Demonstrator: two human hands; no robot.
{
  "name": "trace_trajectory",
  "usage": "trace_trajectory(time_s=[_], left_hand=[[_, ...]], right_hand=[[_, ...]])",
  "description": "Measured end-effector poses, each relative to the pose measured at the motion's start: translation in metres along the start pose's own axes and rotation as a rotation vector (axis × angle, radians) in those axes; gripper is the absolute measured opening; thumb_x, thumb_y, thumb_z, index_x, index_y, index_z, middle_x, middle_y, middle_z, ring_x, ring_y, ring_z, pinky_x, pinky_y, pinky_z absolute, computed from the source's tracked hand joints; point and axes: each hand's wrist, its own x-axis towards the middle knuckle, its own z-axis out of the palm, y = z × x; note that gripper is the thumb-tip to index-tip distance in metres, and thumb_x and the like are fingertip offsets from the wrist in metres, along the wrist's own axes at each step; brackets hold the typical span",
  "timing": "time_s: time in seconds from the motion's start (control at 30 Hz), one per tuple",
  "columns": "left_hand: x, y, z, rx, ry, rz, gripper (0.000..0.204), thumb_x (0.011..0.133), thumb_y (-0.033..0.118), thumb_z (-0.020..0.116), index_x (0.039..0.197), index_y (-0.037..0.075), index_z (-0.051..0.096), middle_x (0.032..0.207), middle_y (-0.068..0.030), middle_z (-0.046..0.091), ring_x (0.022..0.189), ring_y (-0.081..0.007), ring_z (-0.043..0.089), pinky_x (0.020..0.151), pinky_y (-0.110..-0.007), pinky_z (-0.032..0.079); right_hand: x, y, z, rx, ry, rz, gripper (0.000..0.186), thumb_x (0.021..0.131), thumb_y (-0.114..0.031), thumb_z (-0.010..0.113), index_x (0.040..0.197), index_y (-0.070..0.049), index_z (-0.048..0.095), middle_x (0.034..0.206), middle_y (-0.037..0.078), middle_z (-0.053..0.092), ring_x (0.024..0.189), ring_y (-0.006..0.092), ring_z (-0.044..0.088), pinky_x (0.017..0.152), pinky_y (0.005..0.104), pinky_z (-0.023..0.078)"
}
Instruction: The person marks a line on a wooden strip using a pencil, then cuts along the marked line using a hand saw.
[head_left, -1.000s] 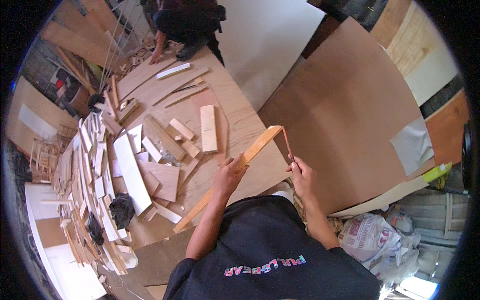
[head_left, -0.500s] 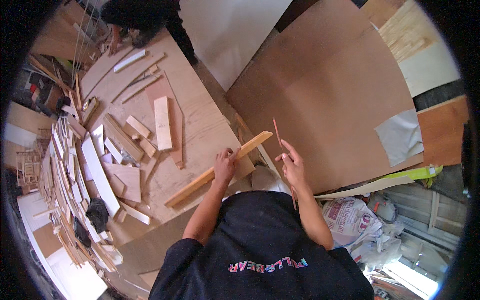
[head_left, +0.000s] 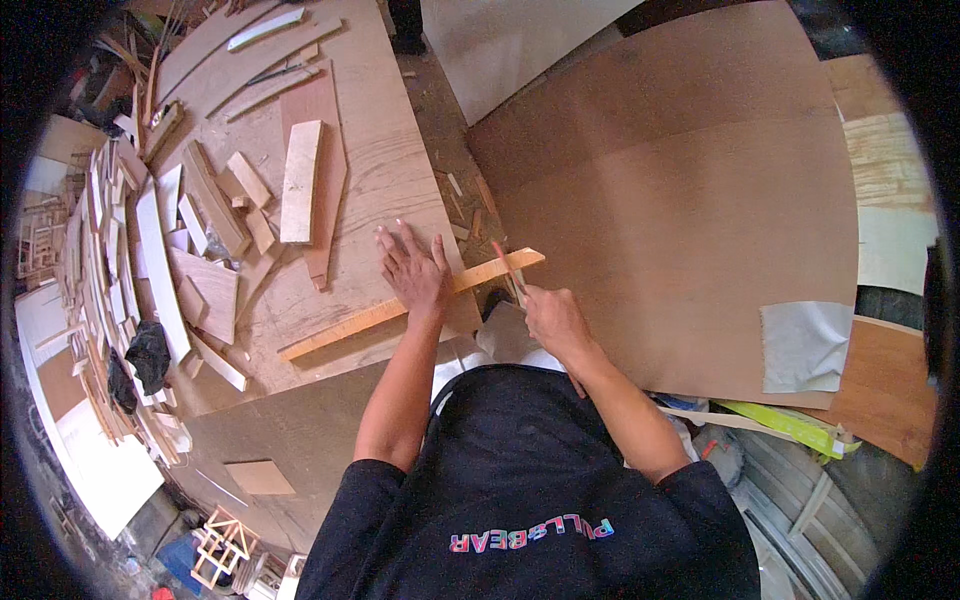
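A long wooden strip point(head_left: 350, 323) lies along the near edge of the worktable point(head_left: 395, 150), its right end sticking out past the table corner. My left hand point(head_left: 413, 270) lies flat with its fingers spread over the tabletop, the heel of the palm and wrist across the strip. In my right hand point(head_left: 556, 318), closed and just below the overhanging end, is a thin orange-red saw-like tool point(head_left: 503, 254). It is seen nearly edge-on, so its exact kind is unclear. Its upper part crosses the strip; whether it touches, I cannot tell.
Several wood offcuts point(head_left: 205, 200) and a thick pale block point(head_left: 301, 185) litter the table. Many thin strips point(head_left: 112, 250) pile up at the left, with a black bag point(head_left: 148, 355). A large brown board point(head_left: 680, 220) stands at the right, with a grey sheet point(head_left: 803, 346) at its lower corner.
My left hand has gone from gripping the strip to lying spread over it. My right hand has closed around the tool and moved left, bringing it to the strip's end. The view has shifted.
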Motion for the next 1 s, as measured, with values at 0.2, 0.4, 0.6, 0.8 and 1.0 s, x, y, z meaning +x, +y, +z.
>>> trace_trajectory(time_s=[0.2, 0.4, 0.6, 0.8, 1.0], left_hand=[[0.001, 0.006, -0.003, 0.070, -0.208, -0.038, 0.084, 0.099, 0.054, 0.054, 0.166, 0.011, 0.028, 0.171, -0.0233, 0.019, 0.160, -0.0389, 0.014, 0.128, -0.056, 0.011], [0.009, 0.008, -0.014, 0.039, -0.311, -0.081, 0.086, 0.097, 0.048, 0.054, 0.168, 0.012, 0.021, 0.172, -0.0238, 0.014, 0.161, -0.0395, 0.010, 0.129, -0.056, 0.009], [0.009, 0.003, -0.005, 0.073, -0.267, -0.074, 0.086, 0.095, 0.050, 0.056, 0.167, 0.013, 0.026, 0.170, -0.0230, 0.019, 0.159, -0.0402, 0.015, 0.127, -0.058, 0.014], [0.010, 0.003, -0.006, 0.062, -0.325, -0.090, 0.086, 0.096, 0.049, 0.053, 0.168, 0.014, 0.022, 0.172, -0.0230, 0.015, 0.161, -0.0403, 0.011, 0.128, -0.058, 0.010], [0.009, 0.005, -0.012, 0.024, -0.387, -0.104, 0.085, 0.097, 0.047, 0.051, 0.169, 0.013, 0.018, 0.173, -0.0242, 0.010, 0.161, -0.0408, 0.007, 0.129, -0.058, 0.006]], right_hand=[[0.034, -0.013, -0.014, -0.257, -0.055, -0.090, 0.025, 0.095, -0.010, 0.059, 0.084, 0.007, 0.074, 0.081, 0.033, 0.070, 0.078, 0.0521, 0.071, 0.073, 0.0582, 0.058], [0.056, -0.037, -0.005, -0.237, -0.084, -0.104, 0.023, 0.090, -0.005, 0.056, 0.091, 0.011, 0.072, 0.092, 0.036, 0.069, 0.090, 0.0526, 0.070, 0.082, 0.0575, 0.058], [0.085, -0.059, -0.016, -0.316, -0.260, 0.020, 0.023, 0.088, -0.005, 0.057, 0.097, 0.011, 0.072, 0.102, 0.038, 0.069, 0.100, 0.0524, 0.068, 0.091, 0.0568, 0.056], [0.102, -0.071, -0.015, -0.423, -0.336, 0.070, 0.023, 0.086, -0.006, 0.059, 0.092, 0.011, 0.074, 0.097, 0.039, 0.069, 0.096, 0.0538, 0.069, 0.090, 0.0561, 0.056], [0.106, -0.058, -0.011, -0.402, -0.378, 0.057, 0.023, 0.088, -0.005, 0.059, 0.100, 0.008, 0.075, 0.100, 0.036, 0.071, 0.097, 0.0534, 0.070, 0.091, 0.0568, 0.056]])
